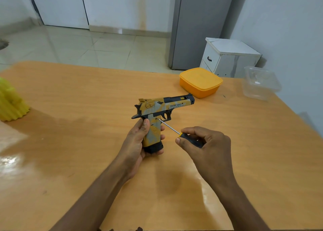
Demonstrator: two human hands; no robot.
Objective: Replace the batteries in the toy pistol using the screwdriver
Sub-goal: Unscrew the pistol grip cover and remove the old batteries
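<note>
A yellow, grey and black toy pistol (162,106) is held above the middle of the wooden table (87,99), barrel pointing right. My left hand (138,139) grips its handle from the left, thumb over the top of the grip. My right hand (206,143) pinches the black and yellow handle of a thin screwdriver (170,127). The metal shaft slants up to the left and its tip touches the upper part of the pistol's grip, just behind the trigger.
An orange lidded box (201,82) sits at the table's far side, with a clear plastic container (261,82) at the far right corner. A yellow ridged object (10,101) stands at the left edge. A white bedside cabinet (229,57) and grey fridge (201,20) stand beyond.
</note>
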